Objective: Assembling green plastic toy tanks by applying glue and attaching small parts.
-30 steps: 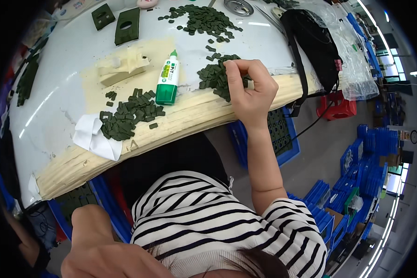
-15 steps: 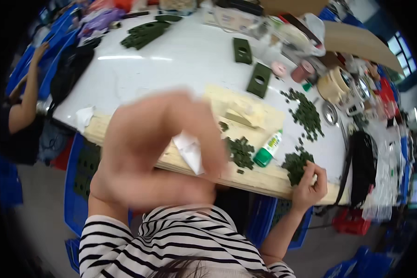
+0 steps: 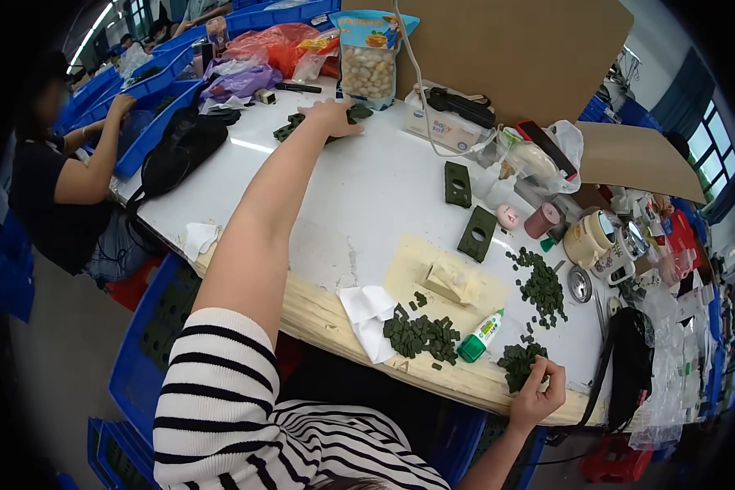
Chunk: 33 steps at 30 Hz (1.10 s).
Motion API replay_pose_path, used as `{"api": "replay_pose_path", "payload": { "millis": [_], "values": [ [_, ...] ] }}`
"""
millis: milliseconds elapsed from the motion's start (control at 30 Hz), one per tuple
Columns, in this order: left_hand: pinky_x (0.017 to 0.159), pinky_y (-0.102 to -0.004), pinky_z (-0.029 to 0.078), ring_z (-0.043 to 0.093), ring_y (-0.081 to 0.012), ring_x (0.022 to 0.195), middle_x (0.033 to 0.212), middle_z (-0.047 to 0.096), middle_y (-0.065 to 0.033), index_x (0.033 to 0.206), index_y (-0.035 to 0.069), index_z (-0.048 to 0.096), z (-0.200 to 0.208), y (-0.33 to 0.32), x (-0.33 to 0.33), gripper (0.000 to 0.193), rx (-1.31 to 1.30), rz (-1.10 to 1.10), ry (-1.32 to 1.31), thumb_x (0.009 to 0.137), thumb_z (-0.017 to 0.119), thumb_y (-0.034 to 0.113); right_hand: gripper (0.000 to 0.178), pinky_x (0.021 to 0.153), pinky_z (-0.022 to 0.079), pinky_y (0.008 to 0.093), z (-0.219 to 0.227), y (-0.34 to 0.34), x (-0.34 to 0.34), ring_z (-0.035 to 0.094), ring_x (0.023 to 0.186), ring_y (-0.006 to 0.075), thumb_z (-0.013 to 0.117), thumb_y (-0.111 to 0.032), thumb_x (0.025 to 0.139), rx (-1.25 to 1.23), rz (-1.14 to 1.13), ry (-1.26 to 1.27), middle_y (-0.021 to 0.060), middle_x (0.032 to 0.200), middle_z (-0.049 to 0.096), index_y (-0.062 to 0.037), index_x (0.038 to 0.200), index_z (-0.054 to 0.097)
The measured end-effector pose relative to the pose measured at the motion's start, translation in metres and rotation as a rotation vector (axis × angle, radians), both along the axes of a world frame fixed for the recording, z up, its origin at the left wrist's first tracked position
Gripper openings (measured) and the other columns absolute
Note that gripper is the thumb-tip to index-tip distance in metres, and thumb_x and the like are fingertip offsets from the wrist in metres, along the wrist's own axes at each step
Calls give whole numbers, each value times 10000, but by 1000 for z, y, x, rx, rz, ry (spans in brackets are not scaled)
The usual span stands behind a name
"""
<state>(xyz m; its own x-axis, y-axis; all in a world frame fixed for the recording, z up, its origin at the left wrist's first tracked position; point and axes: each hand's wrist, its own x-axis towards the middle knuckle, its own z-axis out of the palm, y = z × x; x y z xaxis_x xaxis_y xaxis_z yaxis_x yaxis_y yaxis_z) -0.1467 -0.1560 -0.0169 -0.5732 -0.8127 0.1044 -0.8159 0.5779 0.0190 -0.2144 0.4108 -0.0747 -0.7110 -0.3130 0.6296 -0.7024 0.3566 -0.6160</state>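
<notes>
My left hand (image 3: pixel 332 114) is stretched far across the white table (image 3: pixel 359 196) and lies on a group of dark green blocks (image 3: pixel 296 126) near a bag of nuts (image 3: pixel 368 59). My right hand (image 3: pixel 537 395) rests at the table's near right edge, its fingers in a small heap of green pieces (image 3: pixel 520 359). A glue bottle with a green cap (image 3: pixel 481 336) lies just left of that heap. Another heap of green pieces (image 3: pixel 423 336) sits beside a white cloth (image 3: pixel 369 318). Whether the left hand grips a block is hidden.
Two green rectangular plates with holes (image 3: pixel 468 211) lie mid-table, a sponge block (image 3: pixel 452 282) on a beige mat, more green pieces (image 3: pixel 541 285) to the right. Cups, jars and bags (image 3: pixel 604 237) crowd the right side. A black bag (image 3: pixel 180 147) sits far left. Another person (image 3: pixel 57 180) works at blue crates.
My left arm, raised close to the camera before, now reaches far across the table to the green blocks. My view has swung left. The right hand stays at its heap.
</notes>
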Motion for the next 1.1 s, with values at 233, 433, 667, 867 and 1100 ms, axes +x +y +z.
{"api": "replay_pose_path", "payload": {
  "millis": [233,433,667,867,1100],
  "values": [
    [877,-416,496,604,-333,1056,1130,612,-165,1389,254,454,-6,44,28,639,-12,-223,54,846,595,559,111,627,430,279,1,0,1,543,659,146,588,-30,901,-12,-16,-23,69,716,589,40,822,625],
    [892,-430,474,602,-348,1017,1077,603,-179,1378,232,466,2,119,74,616,19,-318,39,863,586,548,107,597,411,307,0,-5,5,527,630,178,617,-28,881,-51,-23,-37,88,694,582,34,796,629],
    [913,-414,431,576,-320,996,1050,586,-138,1232,170,600,-11,149,88,458,-163,-487,193,877,613,459,133,650,451,261,-1,0,3,561,676,121,582,-55,922,19,-29,-11,56,742,614,43,850,637],
    [844,-404,468,597,-282,921,975,611,-97,1096,105,623,-2,148,81,337,-183,-571,381,796,721,223,101,670,440,251,4,-1,2,550,702,110,593,-43,912,2,-19,-16,51,761,620,34,871,644],
    [893,-328,468,566,-205,1023,1061,555,-100,1280,53,479,18,201,100,611,130,-700,793,725,731,16,329,689,469,335,54,-31,-1,567,864,252,614,50,737,506,362,378,105,1016,585,-57,1047,650]
  ]
}}
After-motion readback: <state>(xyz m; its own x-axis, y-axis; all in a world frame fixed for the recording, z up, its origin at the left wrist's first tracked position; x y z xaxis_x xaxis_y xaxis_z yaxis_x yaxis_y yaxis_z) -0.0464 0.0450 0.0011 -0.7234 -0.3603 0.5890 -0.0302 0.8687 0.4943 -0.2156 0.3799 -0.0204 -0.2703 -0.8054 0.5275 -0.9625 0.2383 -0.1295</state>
